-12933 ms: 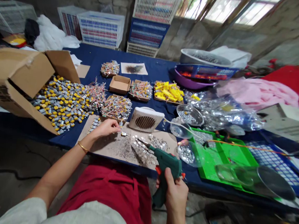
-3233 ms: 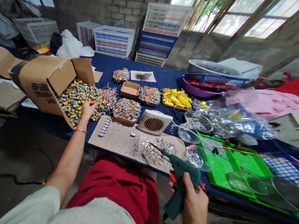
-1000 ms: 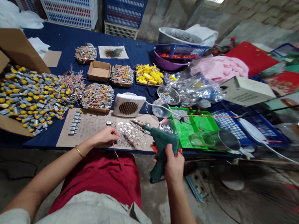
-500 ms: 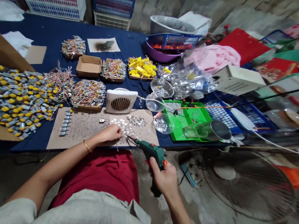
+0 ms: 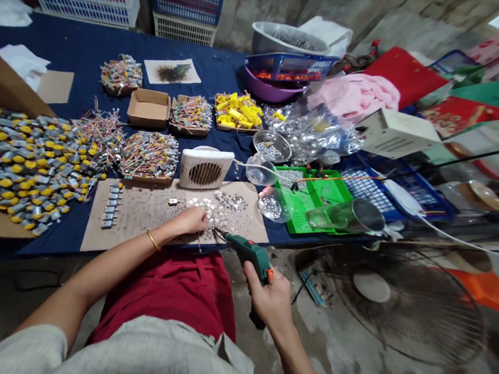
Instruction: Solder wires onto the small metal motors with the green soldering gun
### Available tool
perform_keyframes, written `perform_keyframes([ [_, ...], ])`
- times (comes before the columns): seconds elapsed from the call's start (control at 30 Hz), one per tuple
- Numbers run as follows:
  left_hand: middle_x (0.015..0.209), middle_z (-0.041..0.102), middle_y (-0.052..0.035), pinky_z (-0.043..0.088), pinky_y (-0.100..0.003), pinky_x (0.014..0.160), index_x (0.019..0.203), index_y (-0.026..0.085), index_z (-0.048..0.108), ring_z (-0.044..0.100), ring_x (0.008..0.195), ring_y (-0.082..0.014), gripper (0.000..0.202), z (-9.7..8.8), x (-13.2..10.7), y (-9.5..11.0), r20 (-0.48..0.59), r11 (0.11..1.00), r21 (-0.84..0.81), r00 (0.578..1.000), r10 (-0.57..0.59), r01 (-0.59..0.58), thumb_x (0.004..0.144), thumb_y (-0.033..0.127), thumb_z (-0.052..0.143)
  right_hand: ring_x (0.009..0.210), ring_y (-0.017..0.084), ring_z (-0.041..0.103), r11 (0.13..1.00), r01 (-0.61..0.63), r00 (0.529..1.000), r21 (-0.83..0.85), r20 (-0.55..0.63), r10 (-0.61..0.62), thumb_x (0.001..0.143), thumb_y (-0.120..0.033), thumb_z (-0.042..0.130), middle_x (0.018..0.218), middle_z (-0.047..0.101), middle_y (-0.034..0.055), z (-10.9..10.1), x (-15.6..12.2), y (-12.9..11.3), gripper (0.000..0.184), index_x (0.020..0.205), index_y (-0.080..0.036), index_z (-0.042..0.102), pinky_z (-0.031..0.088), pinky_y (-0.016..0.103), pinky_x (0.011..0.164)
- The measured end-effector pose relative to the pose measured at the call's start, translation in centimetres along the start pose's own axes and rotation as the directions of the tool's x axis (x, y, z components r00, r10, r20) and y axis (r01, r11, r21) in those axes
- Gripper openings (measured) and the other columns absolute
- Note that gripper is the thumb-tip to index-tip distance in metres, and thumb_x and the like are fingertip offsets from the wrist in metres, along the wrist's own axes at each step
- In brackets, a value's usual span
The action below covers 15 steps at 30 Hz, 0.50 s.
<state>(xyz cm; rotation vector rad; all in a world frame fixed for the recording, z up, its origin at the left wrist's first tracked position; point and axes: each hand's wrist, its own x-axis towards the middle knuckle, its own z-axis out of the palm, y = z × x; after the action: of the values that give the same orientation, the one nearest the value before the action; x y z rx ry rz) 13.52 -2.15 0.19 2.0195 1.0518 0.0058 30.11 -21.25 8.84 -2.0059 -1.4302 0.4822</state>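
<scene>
My right hand (image 5: 271,295) is wrapped around the handle of a green soldering gun (image 5: 251,254), whose dark tip points left toward my other hand. Just left of that tip, my left hand (image 5: 193,220) is closed in a pinch above the cardboard sheet (image 5: 135,230). A thin wire (image 5: 200,242) hangs from under its fingers; whatever else they hold is hidden. Small shiny metal pieces (image 5: 231,201) lie scattered beyond the fingers. A lone small motor (image 5: 173,202) rests behind my left wrist, and a column of several small motors (image 5: 111,206) stands at the sheet's left.
A white vent fan (image 5: 207,170) stands at the sheet's back edge. Many yellow-ended motors (image 5: 24,165) are heaped at left. Wired motors (image 5: 149,154) and yellow parts (image 5: 238,111) fill small boxes. A green tray (image 5: 293,210) is at right; a large floor fan (image 5: 412,306) stands below.
The view has shifted slightly, so the bench items sit a little differently. Both hands keep their grips, and the soldering gun's tip stays close to my left hand.
</scene>
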Motion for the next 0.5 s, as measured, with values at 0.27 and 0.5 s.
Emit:
perform_keyframes([
  [0.27, 0.058, 0.062, -0.0034, 0.034, -0.022, 0.055, 0.065, 0.012, 0.069, 0.050, 0.054, -0.0122, 0.014, 0.14, 0.10, 0.01, -0.002, 1.000, 0.002, 1.000, -0.020, 0.020, 0.068, 0.016, 0.056, 0.059, 0.021, 0.063, 0.996, 0.064, 0.998, -0.057, 0.012, -0.063, 0.088, -0.048, 0.052, 0.053, 0.062, 0.0028, 0.17, 0.24, -0.30, 0.036, 0.077, -0.019, 0.071, 0.047, 0.027, 0.058],
  [0.5, 0.060, 0.063, -0.0042, 0.036, -0.022, 0.055, 0.065, 0.012, 0.068, 0.054, 0.057, -0.0133, 0.012, 0.08, 0.07, 0.14, -0.009, 0.999, -0.012, 0.999, -0.032, 0.032, 0.067, 0.017, 0.058, 0.061, 0.022, 0.064, 0.993, 0.090, 0.996, -0.076, 0.022, -0.089, 0.089, -0.048, 0.051, 0.059, 0.066, 0.0036, 0.19, 0.58, -0.62, 0.036, 0.081, -0.019, 0.072, 0.048, 0.027, 0.060],
])
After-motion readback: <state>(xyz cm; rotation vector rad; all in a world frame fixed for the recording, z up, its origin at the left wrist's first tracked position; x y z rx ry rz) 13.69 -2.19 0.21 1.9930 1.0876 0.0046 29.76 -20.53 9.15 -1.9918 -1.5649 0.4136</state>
